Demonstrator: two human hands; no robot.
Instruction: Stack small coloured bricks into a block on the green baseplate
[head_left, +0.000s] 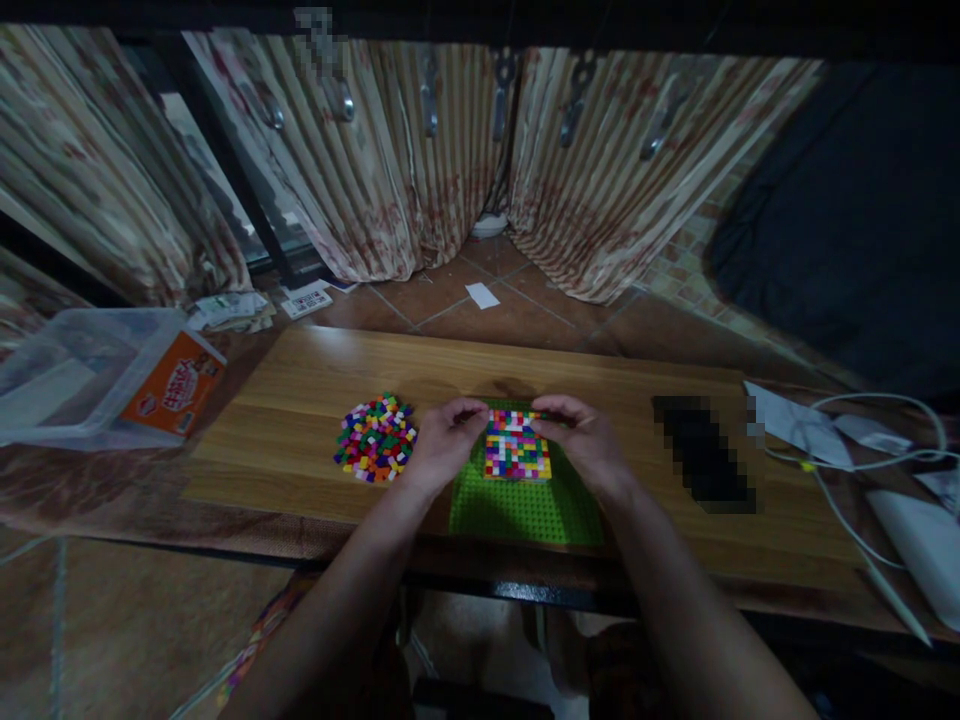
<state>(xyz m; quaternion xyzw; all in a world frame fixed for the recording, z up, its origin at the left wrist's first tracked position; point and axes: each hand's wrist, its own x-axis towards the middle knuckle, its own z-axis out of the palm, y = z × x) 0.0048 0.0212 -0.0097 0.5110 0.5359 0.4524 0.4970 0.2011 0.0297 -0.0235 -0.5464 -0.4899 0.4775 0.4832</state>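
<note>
A green studded baseplate [525,515] lies on the wooden table. On its upper part sits a squarish patch of small multicoloured building bricks [517,445]. My left hand [450,435] is at the patch's upper left corner, thumb and fingers pinched together. Across from it, at the upper right corner, my right hand [577,430] has its thumb and fingers curled in close to the bricks. Whatever is between the fingertips of either hand is too small to make out. Just left of my left hand is a loose pile of small coloured bricks [376,438].
A clear plastic bin [97,350] with an orange label stands at the table's left end. A dark blurred object [705,455] lies on the right of the wooden table [300,390]. White cables [832,490], papers [795,420] and a white device [915,550] are farther right.
</note>
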